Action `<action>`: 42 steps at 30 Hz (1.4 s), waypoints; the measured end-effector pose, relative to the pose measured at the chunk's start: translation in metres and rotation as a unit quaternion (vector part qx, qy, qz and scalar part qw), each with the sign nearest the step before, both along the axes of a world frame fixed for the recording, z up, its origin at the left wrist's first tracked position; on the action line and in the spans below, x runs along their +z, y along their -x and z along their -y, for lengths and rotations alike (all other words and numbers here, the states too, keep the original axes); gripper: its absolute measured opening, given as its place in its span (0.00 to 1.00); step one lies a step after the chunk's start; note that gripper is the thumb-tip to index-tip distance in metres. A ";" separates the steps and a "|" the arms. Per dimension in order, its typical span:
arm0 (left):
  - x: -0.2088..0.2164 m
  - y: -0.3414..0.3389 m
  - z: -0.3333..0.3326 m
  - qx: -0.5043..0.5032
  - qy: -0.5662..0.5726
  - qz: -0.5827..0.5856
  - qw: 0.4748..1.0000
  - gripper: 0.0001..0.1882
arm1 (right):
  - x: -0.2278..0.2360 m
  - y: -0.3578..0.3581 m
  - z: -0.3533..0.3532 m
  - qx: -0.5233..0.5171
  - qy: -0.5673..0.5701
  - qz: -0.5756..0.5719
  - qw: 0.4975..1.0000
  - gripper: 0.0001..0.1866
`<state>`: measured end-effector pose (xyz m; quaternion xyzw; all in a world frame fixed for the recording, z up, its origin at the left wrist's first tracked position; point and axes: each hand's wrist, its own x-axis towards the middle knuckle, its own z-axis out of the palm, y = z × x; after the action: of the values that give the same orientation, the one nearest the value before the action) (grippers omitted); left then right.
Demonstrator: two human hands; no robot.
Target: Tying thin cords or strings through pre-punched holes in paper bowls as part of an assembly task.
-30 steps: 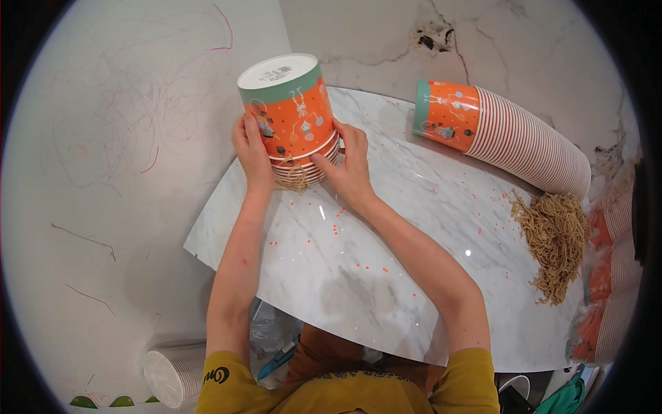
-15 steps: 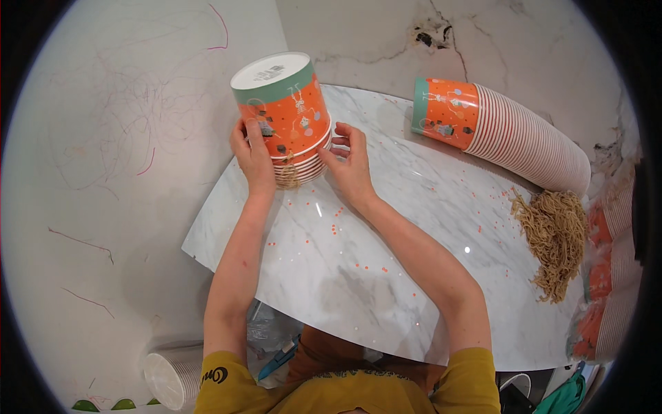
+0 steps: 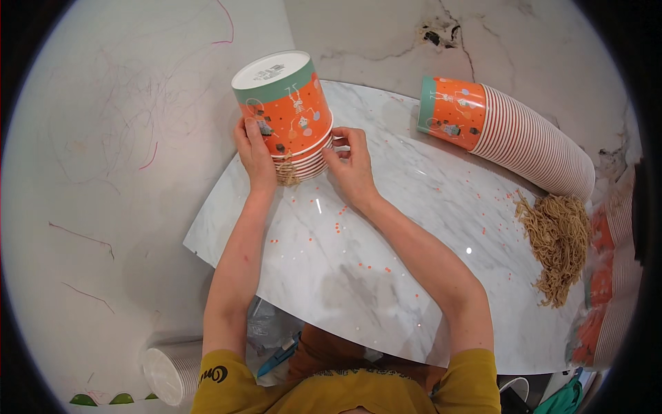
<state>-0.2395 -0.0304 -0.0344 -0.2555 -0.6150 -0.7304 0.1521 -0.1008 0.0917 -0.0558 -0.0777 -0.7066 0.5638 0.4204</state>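
A short stack of paper tubs point(image 3: 284, 110), orange with a green band, stands upside down with its white base up at the far left of the table. My left hand point(image 3: 256, 153) is closed round its left side, thumb on the printed wall. At the lower right of the stack, my right hand point(image 3: 350, 162) has its thumb and curled fingers on the white rims. A few tan strands of crinkled paper or string point(image 3: 287, 170) hang out over the rims at the near side. What lies inside the stack is hidden.
A long curved row of nested tubs point(image 3: 531, 141) lies at the far right. Below it is a heap of tan strands point(image 3: 557, 241). Wrapped tubs point(image 3: 607, 276) stand at the right edge. Orange dots dot the marble-patterned table point(image 3: 386, 310). More cups point(image 3: 172, 372) lie lower left.
Both hands keep their hold on the stack, with the right fingers shifted only slightly at the rims. The whole view has drifted a little.
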 end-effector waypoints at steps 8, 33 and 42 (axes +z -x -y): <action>0.003 -0.001 0.003 0.002 0.012 0.015 1.000 0.34 | 0.001 -0.002 0.000 -0.004 -0.014 -0.014 1.000 0.18; -0.010 0.006 -0.001 0.001 0.015 -0.001 1.000 0.34 | -0.003 0.001 0.002 -0.028 -0.054 0.015 0.998 0.21; -0.005 -0.002 -0.008 -0.109 -0.106 0.062 0.986 0.35 | -0.012 0.007 0.002 -0.082 -0.094 0.008 0.992 0.23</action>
<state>-0.2371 -0.0223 -0.0389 -0.2574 -0.5110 -0.8179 0.0594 -0.1082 0.0898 -0.0676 -0.1000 -0.7514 0.4576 0.4648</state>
